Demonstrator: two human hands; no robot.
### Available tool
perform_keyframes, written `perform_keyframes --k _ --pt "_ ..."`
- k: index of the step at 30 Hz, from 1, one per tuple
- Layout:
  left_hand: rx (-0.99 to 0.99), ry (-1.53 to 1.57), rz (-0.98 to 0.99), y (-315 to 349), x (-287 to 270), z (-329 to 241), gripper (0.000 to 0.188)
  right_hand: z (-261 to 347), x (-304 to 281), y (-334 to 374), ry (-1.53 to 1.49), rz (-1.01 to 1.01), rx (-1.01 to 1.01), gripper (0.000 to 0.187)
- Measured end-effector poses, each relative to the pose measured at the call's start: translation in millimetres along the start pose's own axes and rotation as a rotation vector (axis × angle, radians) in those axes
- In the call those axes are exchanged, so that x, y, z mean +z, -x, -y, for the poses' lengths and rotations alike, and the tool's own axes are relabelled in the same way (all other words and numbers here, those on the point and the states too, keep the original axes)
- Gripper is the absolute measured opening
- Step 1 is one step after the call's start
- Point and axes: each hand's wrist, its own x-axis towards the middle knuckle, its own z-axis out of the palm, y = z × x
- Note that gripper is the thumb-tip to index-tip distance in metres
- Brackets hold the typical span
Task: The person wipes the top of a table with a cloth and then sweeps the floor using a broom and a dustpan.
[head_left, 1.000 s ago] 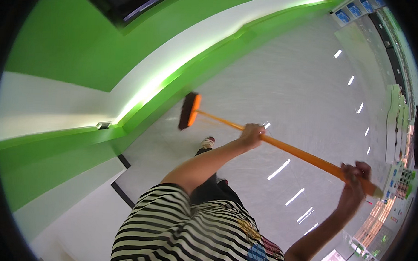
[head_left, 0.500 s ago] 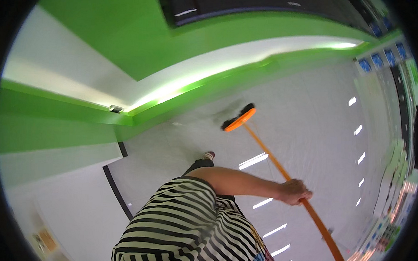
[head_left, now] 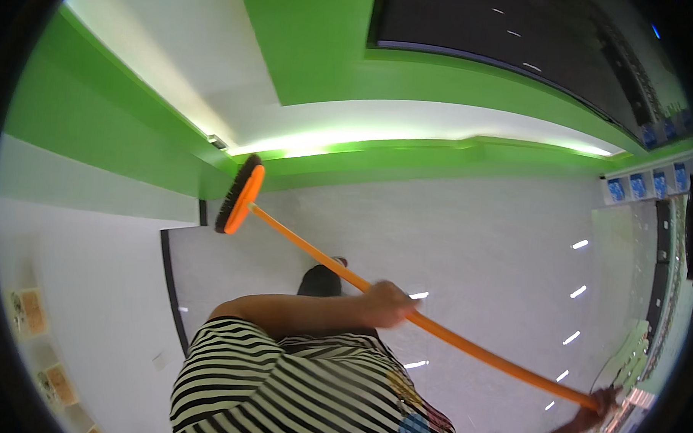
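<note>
A broom with a long orange handle slants across the view. Its orange head (head_left: 245, 199) with dark bristles is at the left, beside the corner of the green wall, and looks lifted and tilted. My left hand (head_left: 389, 303) is closed round the middle of the handle (head_left: 479, 353), its arm reaching across in front of my striped shirt. At the lower right, my right hand (head_left: 602, 401) wraps round the far end of the handle; its fingers are partly blurred.
A grey floor (head_left: 475, 236) spreads ahead. A green and white wall (head_left: 340, 170) with a lit ledge runs along the far side, under a dark screen (head_left: 505, 46). White wall with dark skirting (head_left: 174, 287) stands left. Blue-and-white boxes (head_left: 638, 185) are at far right.
The broom head has swung left, toward the wall corner. My left hand has moved left with the handle, and my right hand has come into view. The whole view has turned.
</note>
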Motion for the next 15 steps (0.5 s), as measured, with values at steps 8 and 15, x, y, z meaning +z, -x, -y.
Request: perform_keyframes --k 8,15 --pt "-0.251 -0.031 -0.040 -32 16 81 0.022 -86 80 40 0.306 -0.086 -0.024 0.021" --pt "0.057 0.217 -0.012 -172 124 15 0.015 -13 135 155 0.681 -0.575 -0.575 0.034"
